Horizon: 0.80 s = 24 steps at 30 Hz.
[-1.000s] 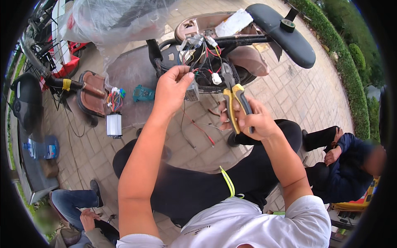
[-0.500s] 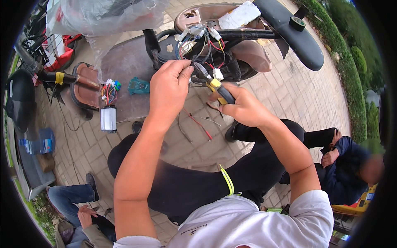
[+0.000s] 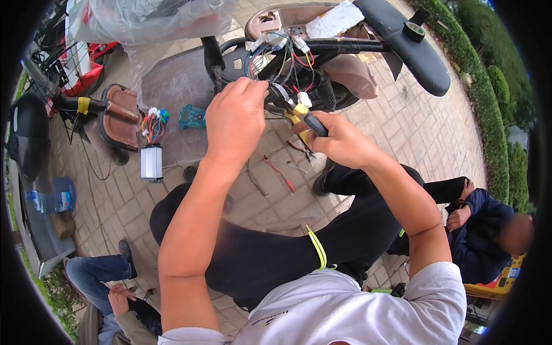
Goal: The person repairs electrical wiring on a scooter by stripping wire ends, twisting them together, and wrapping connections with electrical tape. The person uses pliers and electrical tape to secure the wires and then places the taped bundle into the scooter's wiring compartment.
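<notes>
My left hand [image 3: 234, 121] is raised at the scooter's exposed wiring [image 3: 293, 57], its fingers pinched on a thin wire that they mostly hide. My right hand [image 3: 345, 146] is closed on yellow-and-black pliers [image 3: 316, 124]; their metal jaws reach among the wires beside my left fingertips, near a white connector [image 3: 304, 100]. Whether the jaws are closed on a wire I cannot tell. To the left, a silver controller [image 3: 150, 163] with a plug bundle [image 3: 153, 123] sits by a teal device [image 3: 191, 117]. Loose red leads [image 3: 282, 175] lie below my hands.
A dark seat-like part [image 3: 437, 77] carries a tape roll [image 3: 414, 32]. Plastic sheeting [image 3: 149, 23] covers the upper left. A water jug [image 3: 60, 198] stands at left. Two seated people are near, one at lower left [image 3: 98, 276], one at right [image 3: 477, 236]. A hedge [image 3: 491, 144] borders the paving.
My right hand has raised and tilted the pliers forward into the wires beside my left fingertips. My left hand has shifted slightly upward. The view has moved a little.
</notes>
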Available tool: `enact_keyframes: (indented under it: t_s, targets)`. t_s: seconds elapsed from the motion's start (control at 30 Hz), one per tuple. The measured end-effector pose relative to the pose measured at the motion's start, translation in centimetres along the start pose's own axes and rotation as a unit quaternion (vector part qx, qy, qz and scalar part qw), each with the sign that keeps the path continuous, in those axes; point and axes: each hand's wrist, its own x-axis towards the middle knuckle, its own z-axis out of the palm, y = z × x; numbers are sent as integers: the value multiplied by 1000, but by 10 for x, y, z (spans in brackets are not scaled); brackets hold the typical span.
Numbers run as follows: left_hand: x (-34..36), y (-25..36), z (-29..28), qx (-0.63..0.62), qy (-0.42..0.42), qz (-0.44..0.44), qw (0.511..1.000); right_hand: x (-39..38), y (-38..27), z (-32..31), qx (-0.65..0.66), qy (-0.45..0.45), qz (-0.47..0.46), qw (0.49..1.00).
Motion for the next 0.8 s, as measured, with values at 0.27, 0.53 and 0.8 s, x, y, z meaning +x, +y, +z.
enact_keyframes:
  t_s: [0.27, 0.53, 0.8]
  targets:
    - [-1, 4, -1, 31, -28, 0, 999, 8, 9, 6, -74, 90, -97, 988]
    - [1, 7, -4, -51, -60, -86, 993, 12, 8, 5, -48, 48, -76, 995]
    - [0, 6, 0, -10, -50, -80, 996, 18, 13, 2, -85, 36, -113, 989]
